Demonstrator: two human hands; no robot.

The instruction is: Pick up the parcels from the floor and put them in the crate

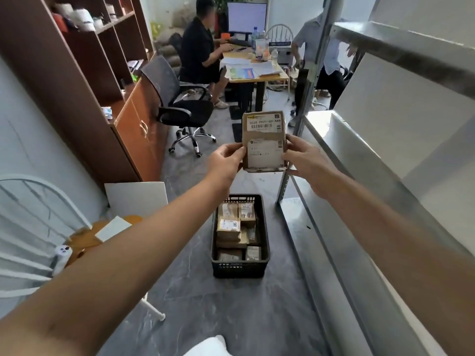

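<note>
Held parcel: we see a brown cardboard parcel point(263, 142) held upright in the air between both hands. Its labelled face is toward us, with two white barcode labels, one above the other.
Left hand: our left hand point(226, 163) pinches the parcel's left edge, thumb on the front and fingers curled behind.
Right hand: our right hand point(305, 163) grips the right edge, fingers wrapped round the lower corner and thumb against the side.
Crate: a black plastic crate point(240, 268) stands on the grey floor point(231, 304), below the parcel in the view and between our two forearms.
Crate contents: several packed parcels point(228, 227), brown with white labels, lie stacked inside; we cannot tell how many.
Right side: grey metal shelving point(359, 150) runs along the right, and one of its posts stands just beside the crate's far right corner.
Left side: a white chair point(25, 214) is near us, with a white board point(136, 199) leaning at the wall and a brown cabinet point(90, 73) beyond.
Background: a black office chair point(180, 104) stands before a desk point(259, 78) that carries papers and a monitor point(246, 18). A seated person point(198, 55) is at the desk, and a standing person point(323, 47) is partly hidden by a shelving post.
</note>
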